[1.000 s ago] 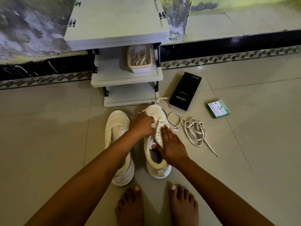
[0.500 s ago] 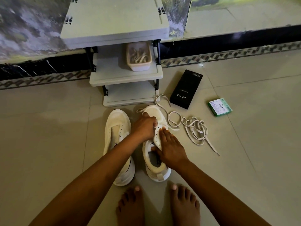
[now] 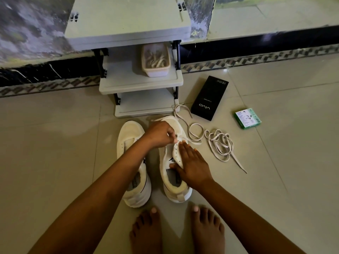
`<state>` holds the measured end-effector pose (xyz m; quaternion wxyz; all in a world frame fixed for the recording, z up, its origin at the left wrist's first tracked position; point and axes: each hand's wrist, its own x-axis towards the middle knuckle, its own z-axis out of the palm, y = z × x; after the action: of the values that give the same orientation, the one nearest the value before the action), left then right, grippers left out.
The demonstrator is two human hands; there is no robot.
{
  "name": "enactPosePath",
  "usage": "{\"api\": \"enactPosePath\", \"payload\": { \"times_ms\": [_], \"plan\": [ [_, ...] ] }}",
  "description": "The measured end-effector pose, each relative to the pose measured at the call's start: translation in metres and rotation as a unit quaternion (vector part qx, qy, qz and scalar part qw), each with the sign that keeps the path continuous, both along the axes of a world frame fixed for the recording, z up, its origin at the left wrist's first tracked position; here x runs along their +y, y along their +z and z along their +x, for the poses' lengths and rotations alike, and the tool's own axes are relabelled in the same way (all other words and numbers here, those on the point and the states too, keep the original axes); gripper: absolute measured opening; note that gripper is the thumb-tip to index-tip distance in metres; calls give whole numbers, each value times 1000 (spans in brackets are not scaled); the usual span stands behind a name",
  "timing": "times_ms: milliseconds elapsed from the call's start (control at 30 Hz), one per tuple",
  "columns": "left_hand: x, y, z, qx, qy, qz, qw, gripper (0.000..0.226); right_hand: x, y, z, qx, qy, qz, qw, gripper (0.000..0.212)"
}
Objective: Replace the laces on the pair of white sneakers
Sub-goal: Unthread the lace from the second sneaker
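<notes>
The left hand (image 3: 161, 134) pinched the flat off-white lace (image 3: 187, 138) at the eyelet row of the right-side white mesh sneaker (image 3: 169, 162). The right hand (image 3: 192, 165) lay flat, fingers straight, pressing the sneaker's outer flank, thumb at the collar. Compared with a second before, the lace end had travelled from the toe area to the tiled floor beside the black rectangular phone box (image 3: 210, 98), and more slack lay in loops between sneaker and the loose lace pile (image 3: 221, 143). This indicated the lace was being drawn through the lower eyelets; most eyelets remained unthreaded. The second white sneaker (image 3: 131, 143) stood just beside, laceless, on the beige floor tiles (image 3: 55, 153).
</notes>
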<state>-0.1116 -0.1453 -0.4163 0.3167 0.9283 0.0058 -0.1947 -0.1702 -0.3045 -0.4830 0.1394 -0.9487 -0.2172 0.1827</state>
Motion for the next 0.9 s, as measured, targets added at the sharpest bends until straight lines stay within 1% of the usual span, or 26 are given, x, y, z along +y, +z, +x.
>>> {"api": "enactPosePath", "payload": {
  "times_ms": [33,67,100,133,167,200,267,333,367,433,500,600,667,733,800,900],
  "plan": [
    [1,0,-1,8,6,-9,1000,12,0,1,0,0,4,-2,1000,107],
    [3,-2,-1,17,4,1,1000,21,0,2,0,-1,6,-5,1000,106],
    [5,-7,-1,26,-6,30,999,33,1,3,0,0,7,-9,1000,106],
    [6,-13,-1,34,-21,79,996,42,1,3,1,-1,7,-12,1000,106],
    [5,-18,-2,30,-24,124,992,44,1,2,1,0,7,-12,1000,105],
    [3,-22,-4,19,-12,157,987,38,1,2,1,-1,6,-10,1000,106],
    [-4,-25,-5,-6,35,191,981,20,1,1,1,-3,8,-10,1000,105],
    [-8,-25,-6,-28,73,200,977,13,0,1,0,-2,7,-11,1000,104],
    [-8,-26,-6,-36,78,194,977,11,0,0,0,-2,7,-11,1000,104],
    [-7,-26,-6,-44,72,159,984,4,1,-1,1,-3,8,-10,1000,103],
    [-4,-22,-9,-41,80,93,992,3,0,-3,1,-3,10,-8,1000,100],
    [2,-2,-12,-20,78,-43,996,15,-2,-4,0,-3,11,-6,1000,102],
    [6,4,-15,-16,101,-110,989,14,-3,-3,0,-4,10,-3,1000,102],
    [5,2,-19,-23,128,-136,982,15,-1,-3,1,-1,7,3,1000,94],
    [1,-4,-22,-29,134,-152,979,16,0,-3,2,2,5,4,1000,90],
    [-4,0,-23,-38,128,-186,974,14,-2,-3,-1,-5,1,8,1000,98]
  ]
}}
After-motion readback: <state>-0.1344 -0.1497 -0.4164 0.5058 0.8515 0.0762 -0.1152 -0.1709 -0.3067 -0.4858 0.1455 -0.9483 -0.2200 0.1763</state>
